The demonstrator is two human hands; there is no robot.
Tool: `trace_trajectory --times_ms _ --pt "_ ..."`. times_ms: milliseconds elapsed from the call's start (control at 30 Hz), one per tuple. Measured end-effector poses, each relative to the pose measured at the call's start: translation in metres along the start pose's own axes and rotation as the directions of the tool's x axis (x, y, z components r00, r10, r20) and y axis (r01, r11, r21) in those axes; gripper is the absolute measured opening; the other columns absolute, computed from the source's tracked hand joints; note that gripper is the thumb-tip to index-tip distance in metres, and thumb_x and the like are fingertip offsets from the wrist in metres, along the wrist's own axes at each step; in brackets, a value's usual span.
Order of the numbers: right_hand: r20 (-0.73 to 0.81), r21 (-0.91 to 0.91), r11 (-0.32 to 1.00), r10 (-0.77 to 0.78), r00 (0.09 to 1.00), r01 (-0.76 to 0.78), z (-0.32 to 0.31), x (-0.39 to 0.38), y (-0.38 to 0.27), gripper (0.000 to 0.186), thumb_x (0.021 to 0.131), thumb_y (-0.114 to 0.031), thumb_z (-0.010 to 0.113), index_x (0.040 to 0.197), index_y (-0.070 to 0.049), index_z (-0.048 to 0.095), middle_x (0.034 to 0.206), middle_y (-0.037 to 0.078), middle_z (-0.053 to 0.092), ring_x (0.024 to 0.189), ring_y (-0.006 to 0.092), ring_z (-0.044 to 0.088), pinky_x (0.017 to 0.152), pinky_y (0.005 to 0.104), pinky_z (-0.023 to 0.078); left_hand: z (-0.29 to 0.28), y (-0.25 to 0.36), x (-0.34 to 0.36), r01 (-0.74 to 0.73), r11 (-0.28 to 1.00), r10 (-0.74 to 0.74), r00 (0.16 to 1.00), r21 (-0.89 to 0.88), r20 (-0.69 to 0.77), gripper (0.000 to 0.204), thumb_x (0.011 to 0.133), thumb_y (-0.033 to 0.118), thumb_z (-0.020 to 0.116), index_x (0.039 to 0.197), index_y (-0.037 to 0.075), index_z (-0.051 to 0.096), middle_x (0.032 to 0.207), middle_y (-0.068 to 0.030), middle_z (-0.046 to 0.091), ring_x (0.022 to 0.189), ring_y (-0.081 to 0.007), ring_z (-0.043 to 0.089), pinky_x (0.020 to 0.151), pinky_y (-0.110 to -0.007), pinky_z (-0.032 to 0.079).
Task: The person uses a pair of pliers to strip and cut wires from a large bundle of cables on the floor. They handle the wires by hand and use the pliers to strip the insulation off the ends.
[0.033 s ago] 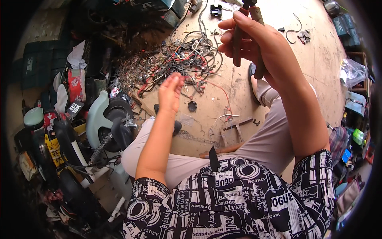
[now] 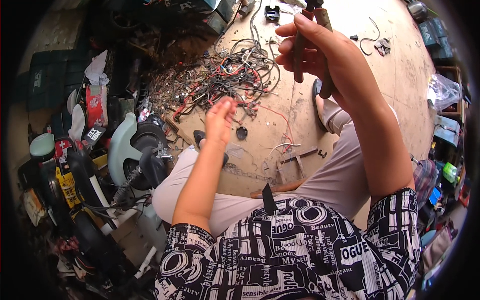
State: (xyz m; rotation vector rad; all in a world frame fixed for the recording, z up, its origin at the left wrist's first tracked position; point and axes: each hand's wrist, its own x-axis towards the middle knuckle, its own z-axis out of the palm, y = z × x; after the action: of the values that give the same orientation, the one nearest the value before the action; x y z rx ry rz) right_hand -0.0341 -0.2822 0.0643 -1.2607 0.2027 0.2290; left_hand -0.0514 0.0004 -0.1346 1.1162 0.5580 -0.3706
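My right hand (image 2: 340, 65) is raised at the upper right, wrapped round a pair of pliers (image 2: 298, 60) with worn, dark handles. The handles stand apart, and the jaws run up to the picture's top edge, so their shape is cut off. Lower and to the left, my left hand (image 2: 218, 124) has its fingers curled together. Whatever those fingers pinch, if anything, is too small to make out. Just beyond it lies a tangled heap of black, red and white cables (image 2: 235, 75), some with connectors on their ends.
Scooter parts crowd the left side, among them a pale green fender (image 2: 121, 150) and a black tyre (image 2: 150, 137). A small round black piece (image 2: 242, 132) and a wooden frame (image 2: 300, 167) lie on the floor. Boxes and a clear plastic bag (image 2: 444, 92) line the right.
My left hand has shifted slightly right and back toward me. The right hand with the pliers has barely moved.
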Motion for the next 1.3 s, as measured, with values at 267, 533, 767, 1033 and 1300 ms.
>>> trace_trajectory --times_ms 267,533,767,1033,1300 --pt "-0.060 -0.030 0.997 0.068 0.996 -0.069 0.013 0.001 -0.002 0.045 0.095 -0.039 0.046 0.113 0.001 0.058 0.089 0.005 0.062 0.087 0.0177 0.064 0.083 0.0289 0.049 -0.084 -0.132 -0.019 0.635 0.659 -0.620 0.762 0.404 -0.186 0.034 0.082 0.007 0.065 0.116 0.005 0.059 0.101 -0.0097 0.065 0.086 -0.0177 0.064 0.076 -0.027 0.054" --pt "-0.074 -0.114 0.977 0.174 0.982 -0.182 0.026 0.008 0.008 0.046 0.097 -0.036 0.039 0.116 0.003 0.055 0.093 0.007 0.060 0.089 0.0187 0.062 0.084 0.0305 0.047 -0.123 -0.166 0.027 0.349 0.071 -0.107 0.934 0.934 -0.341 0.060 0.075 0.022 0.070 0.127 0.005 0.045 0.121 -0.0218 0.051 0.110 -0.0385 0.051 0.092 -0.045 0.044" --pt "-0.123 -0.132 0.967 0.204 0.971 -0.220 0.046 0.020 0.025 0.049 0.095 -0.038 0.041 0.115 0.005 0.053 0.092 0.010 0.058 0.087 0.0209 0.061 0.081 0.0326 0.048 -0.111 -0.178 0.051 0.470 0.130 -0.024 0.882 0.873 -0.471 0.063 0.073 0.027 0.073 0.118 0.001 0.038 0.123 -0.0202 0.045 0.112 -0.0377 0.050 0.091 -0.045 0.045" --pt "-0.110 -0.135 0.955 0.252 0.962 -0.265 0.057 0.023 0.029 0.047 0.096 -0.037 0.041 0.116 0.005 0.052 0.092 0.009 0.058 0.087 0.0204 0.061 0.082 0.0318 0.047 -0.176 -0.194 0.095 0.436 0.801 -0.242 0.863 0.410 -0.444 0.020 0.089 0.011 0.053 0.101 -0.004 0.058 0.075 -0.0130 0.066 0.068 -0.0232 0.066 0.059 -0.033 0.054" --pt "-0.068 -0.153 0.947 0.274 0.959 -0.281 0.052 0.020 0.031 0.041 0.096 -0.032 0.045 0.116 0.003 0.052 0.093 0.007 0.059 0.088 0.0170 0.060 0.080 0.0286 0.047 -0.172 -0.122 0.087 0.450 0.889 -0.457 0.875 -0.082 -0.160 0.022 0.094 0.005 0.040 0.104 -0.003 0.058 0.091 -0.0122 0.065 0.076 -0.0187 0.065 0.063 -0.028 0.054"
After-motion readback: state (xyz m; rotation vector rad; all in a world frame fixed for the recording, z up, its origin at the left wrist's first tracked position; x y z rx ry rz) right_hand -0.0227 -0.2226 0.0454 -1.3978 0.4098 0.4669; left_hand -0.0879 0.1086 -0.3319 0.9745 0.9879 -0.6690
